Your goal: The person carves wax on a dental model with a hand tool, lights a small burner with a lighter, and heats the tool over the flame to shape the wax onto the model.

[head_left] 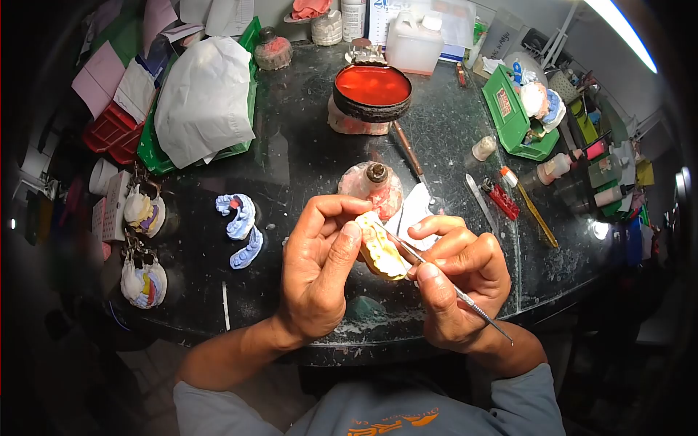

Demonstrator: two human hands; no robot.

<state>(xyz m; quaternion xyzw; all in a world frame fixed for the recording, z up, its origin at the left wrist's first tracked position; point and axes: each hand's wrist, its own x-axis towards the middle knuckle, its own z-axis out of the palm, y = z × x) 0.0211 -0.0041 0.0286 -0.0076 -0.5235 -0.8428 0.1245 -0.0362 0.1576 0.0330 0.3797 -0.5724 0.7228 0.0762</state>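
Note:
Between the thumb and fingers of my left hand point(320, 265) is a yellow dental cast point(382, 251), held up over the front of the bench. My right hand point(462, 283) pinches a thin metal dental carver point(469, 298) like a pen. The carver's upper tip reaches the cast's right side; whether it touches cannot be made out. Just behind my hands stands a small burner point(376, 174) on a pink-stained plaster base. A crumpled white cloth point(416, 214) lies beside that base, partly hidden by my right fingers.
Behind the burner, a round pan of red wax point(372, 86) rests on a plaster stand. Blue dental casts point(240, 216) lie to the left, near articulated models point(143, 280). A knife point(481, 202), a yellow-handled brush point(534, 211) and a green box point(518, 120) are on the right.

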